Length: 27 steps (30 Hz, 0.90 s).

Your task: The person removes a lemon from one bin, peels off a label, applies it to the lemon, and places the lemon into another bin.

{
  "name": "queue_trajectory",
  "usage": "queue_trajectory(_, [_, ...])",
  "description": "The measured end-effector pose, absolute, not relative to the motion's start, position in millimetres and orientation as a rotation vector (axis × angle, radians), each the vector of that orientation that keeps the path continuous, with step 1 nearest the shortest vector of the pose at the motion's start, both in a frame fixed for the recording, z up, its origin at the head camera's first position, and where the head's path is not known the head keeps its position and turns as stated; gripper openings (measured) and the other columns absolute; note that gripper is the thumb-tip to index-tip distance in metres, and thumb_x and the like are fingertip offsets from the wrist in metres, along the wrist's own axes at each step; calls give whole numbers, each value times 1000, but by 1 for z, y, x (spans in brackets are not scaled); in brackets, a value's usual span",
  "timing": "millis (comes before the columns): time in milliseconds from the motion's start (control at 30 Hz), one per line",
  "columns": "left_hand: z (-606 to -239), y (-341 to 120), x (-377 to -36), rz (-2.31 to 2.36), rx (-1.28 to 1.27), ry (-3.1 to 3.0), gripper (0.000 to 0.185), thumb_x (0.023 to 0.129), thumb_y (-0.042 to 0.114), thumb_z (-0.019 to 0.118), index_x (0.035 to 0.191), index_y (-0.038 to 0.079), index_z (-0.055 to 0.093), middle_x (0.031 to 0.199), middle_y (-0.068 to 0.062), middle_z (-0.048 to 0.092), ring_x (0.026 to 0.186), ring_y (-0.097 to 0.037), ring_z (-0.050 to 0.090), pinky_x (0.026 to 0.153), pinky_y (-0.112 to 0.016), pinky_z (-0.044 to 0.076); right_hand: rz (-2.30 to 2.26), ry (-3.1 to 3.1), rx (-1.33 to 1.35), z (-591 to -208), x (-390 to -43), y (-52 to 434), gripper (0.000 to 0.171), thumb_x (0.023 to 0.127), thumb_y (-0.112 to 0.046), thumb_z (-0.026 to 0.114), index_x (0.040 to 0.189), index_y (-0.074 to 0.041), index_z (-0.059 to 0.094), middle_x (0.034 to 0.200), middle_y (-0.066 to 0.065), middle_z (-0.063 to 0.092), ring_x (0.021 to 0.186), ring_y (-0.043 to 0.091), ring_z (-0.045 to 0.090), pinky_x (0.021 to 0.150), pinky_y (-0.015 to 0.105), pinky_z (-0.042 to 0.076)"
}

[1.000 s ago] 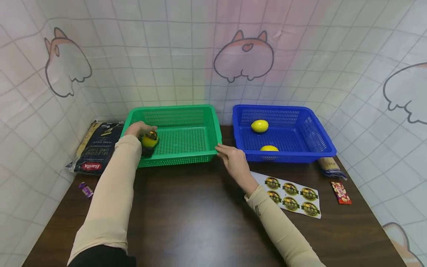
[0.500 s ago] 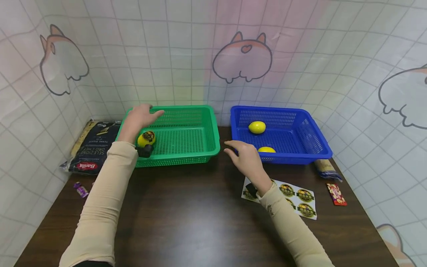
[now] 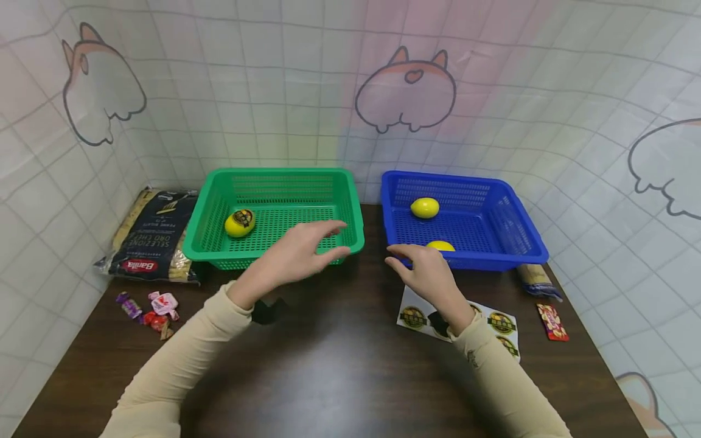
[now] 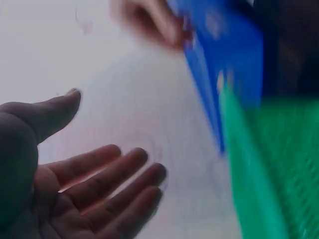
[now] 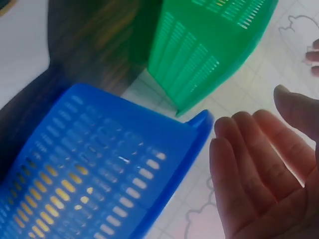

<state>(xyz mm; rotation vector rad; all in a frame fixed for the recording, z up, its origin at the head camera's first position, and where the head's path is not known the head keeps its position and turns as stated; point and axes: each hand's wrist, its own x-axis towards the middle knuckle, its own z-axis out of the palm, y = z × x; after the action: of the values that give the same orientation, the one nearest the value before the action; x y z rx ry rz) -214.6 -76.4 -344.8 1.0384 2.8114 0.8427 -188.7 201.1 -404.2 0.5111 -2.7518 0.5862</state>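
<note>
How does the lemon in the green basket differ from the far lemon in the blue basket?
The lemon in the green basket carries a round dark sticker; the far lemon in the blue basket shows none. The first lies alone in its basket; the second shares its basket with another lemon. Both are yellow and untouched by either hand.

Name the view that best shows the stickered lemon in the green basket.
The head view: the stickered lemon lies whole and unblocked in the green basket. Both wrist views show only basket walls, no lemon.
</note>
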Motion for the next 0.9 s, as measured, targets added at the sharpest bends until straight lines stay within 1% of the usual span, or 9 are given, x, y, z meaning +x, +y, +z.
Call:
queue_trajectory(100, [-363,-62,-202,923,1155,2664,53,99,45,58,141,13,54,134,-5,66,123,-21,64,102,-41,55,576,-2769,536,-402,-188,208,29,96,-34,66,117,-15,74,113,6,77,91,22,74,76,40,61])
queue_trajectory(167, [-377,-54,-201,1081,1134,2440,48,100,41,58,139,13,55,135,-5,65,125,-22,63,104,-41,54,571,-2780,555,-396,-192,214,29,95,-33,67,116,-14,74,112,6,77,90,23,74,75,41,61])
queue_trajectory(233, [-394,-46,-205,1282,1003,2149,45,102,38,55,138,11,56,135,-8,64,128,-27,61,107,-41,53,560,-2811,568,-387,-199,222,29,95,-32,67,116,-13,74,110,8,77,90,24,74,76,42,61])
queue_trajectory(333, [-419,-34,-215,1481,747,1798,45,105,34,49,139,4,53,140,-17,60,133,-35,55,113,-43,48,532,-2894,578,-371,-213,235,31,95,-32,68,117,-12,73,109,9,77,94,26,74,79,45,61])
queue_trajectory(367, [-427,-31,-217,1512,678,1733,47,106,33,47,140,1,52,141,-21,57,135,-38,53,115,-44,46,517,-2934,584,-367,-219,240,32,95,-33,67,119,-11,72,110,10,77,97,27,74,82,46,61])
queue_trajectory(433, [-441,-23,-220,1531,590,1705,49,106,34,45,140,-2,51,142,-24,55,136,-39,52,115,-42,46,511,-3014,601,-357,-230,249,35,96,-33,65,122,-10,71,114,12,76,102,29,73,86,47,60])
queue_trajectory(500, [-451,-15,-220,1551,524,1706,51,107,33,45,140,-4,50,143,-27,54,134,-37,54,114,-40,47,511,-3088,618,-348,-243,259,38,98,-34,64,126,-8,68,119,14,73,108,30,71,91,49,59])
queue_trajectory(667, [-466,11,-216,1677,387,1691,54,105,35,48,138,-7,50,138,-29,58,122,-29,65,106,-37,54,497,-3229,625,-331,-277,279,42,98,-32,63,131,-6,64,126,18,70,115,35,66,98,53,54])
queue_trajectory(900, [-475,47,-214,1955,206,1670,54,102,36,56,133,-8,54,132,-28,63,110,-18,71,96,-29,58,484,-3570,492,-339,-322,290,45,99,-33,61,137,-8,59,141,20,58,129,40,56,110,58,46])
